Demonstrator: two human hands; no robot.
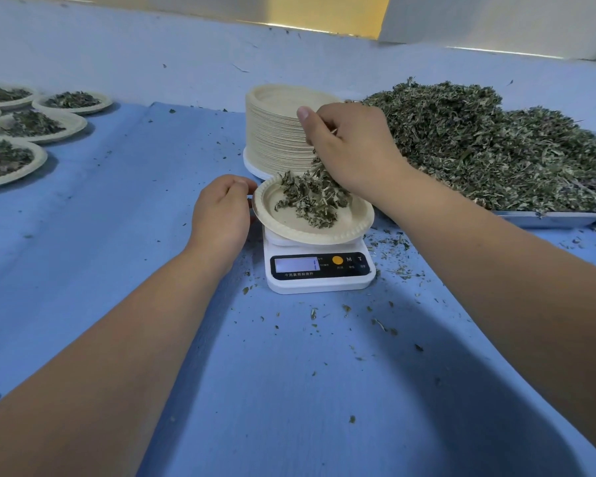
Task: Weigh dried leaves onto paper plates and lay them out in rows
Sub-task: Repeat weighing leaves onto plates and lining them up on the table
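The left hand [221,211] pinching the rim of the round beige paper plate [324,239] on the white digital scale [319,277] mid-bench should let go before reading, while the right hand [355,146], curled round crumbled green dried leaves [322,165] above it, should sprinkle sparingly.

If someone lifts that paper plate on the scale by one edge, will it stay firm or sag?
The paper plate is probably light and thin, judging by the tightly packed stack behind. Its crimped rim likely keeps it fairly stiff under this small heap. The loose dried leaves could slide off if the left hand, pinching the rim, tilts it.
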